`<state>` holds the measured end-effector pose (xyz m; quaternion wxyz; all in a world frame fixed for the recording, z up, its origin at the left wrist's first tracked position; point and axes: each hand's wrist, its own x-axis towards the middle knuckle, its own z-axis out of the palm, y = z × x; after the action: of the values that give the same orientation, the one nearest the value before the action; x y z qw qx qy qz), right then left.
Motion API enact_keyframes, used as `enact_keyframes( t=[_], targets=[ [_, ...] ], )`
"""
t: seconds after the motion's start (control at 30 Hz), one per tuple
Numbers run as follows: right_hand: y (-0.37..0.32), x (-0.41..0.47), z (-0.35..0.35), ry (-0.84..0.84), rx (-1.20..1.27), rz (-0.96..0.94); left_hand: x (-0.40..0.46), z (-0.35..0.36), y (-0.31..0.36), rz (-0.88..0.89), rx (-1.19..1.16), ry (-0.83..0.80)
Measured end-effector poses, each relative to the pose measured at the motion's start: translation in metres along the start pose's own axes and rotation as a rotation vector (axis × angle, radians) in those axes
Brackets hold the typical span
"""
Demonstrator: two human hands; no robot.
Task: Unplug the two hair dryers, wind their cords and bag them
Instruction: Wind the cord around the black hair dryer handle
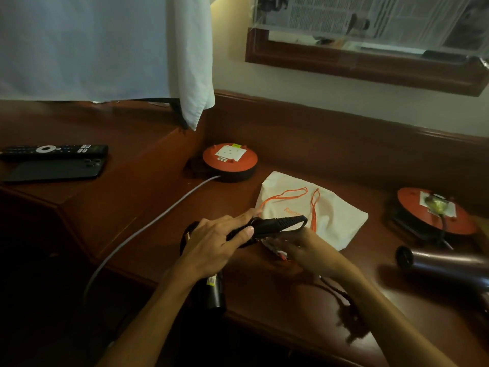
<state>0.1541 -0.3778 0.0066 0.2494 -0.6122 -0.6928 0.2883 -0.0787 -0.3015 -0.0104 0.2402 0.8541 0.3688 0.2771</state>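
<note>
Remote and phone: a TV remote [53,150] lies beside a dark phone [53,170] on the raised part of the bench [164,197], at nine o'clock.
Near reel: an orange cord reel [229,161] sits at twelve o'clock; its socket looks empty, and a grey cable [148,223] trails from it toward seven o'clock.
Left hand: the left hand [211,247] is at centre, its fingers [239,234] wrapped around the black hair dryer [275,223], whose handle points toward two o'clock.
Right hand: the right hand [304,247] is just beneath the handle and blurred; its fingers appear curled on the cord there, though I cannot tell for certain.
Bag: a white drawstring bag [330,215] with orange strings lies flat just beyond the hands, at one o'clock.
Second dryer: a brown hair dryer [444,263] lies at three o'clock, its cord apparently plugged into the far reel [436,210].
Step in hand: likely winding the black dryer's cord.
Doing it well: hold the body steady, lay even, loose loops near the handle, avoid sharp kinks at the cord's root, and tuck the plug last.
</note>
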Motion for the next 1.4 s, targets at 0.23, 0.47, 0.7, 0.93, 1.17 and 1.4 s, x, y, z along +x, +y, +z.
enact_keyframes(
  t=[0.23,0.47,0.7,0.93,1.17,1.4],
  targets=[
    [-0.020,-0.007,0.035,-0.073,-0.291,-0.037,0.003,0.007,0.006,-0.054,-0.046,0.096],
    [-0.033,-0.019,0.021,-0.103,-0.389,-0.061,0.002,0.010,0.010,-0.094,0.004,0.136],
    [-0.039,-0.031,0.023,-0.057,-0.171,-0.016,0.005,0.011,0.014,-0.115,0.014,0.175],
    [-0.047,-0.030,0.025,0.026,-0.232,-0.032,0.003,0.015,0.016,-0.110,0.119,0.079],
    [-0.055,0.001,-0.018,-0.004,-0.298,-0.044,0.006,0.015,0.019,-0.077,0.185,-0.103],
    [-0.066,0.029,-0.027,-0.144,-0.452,-0.071,0.002,0.018,0.026,-0.007,0.280,-0.186]
  ],
)
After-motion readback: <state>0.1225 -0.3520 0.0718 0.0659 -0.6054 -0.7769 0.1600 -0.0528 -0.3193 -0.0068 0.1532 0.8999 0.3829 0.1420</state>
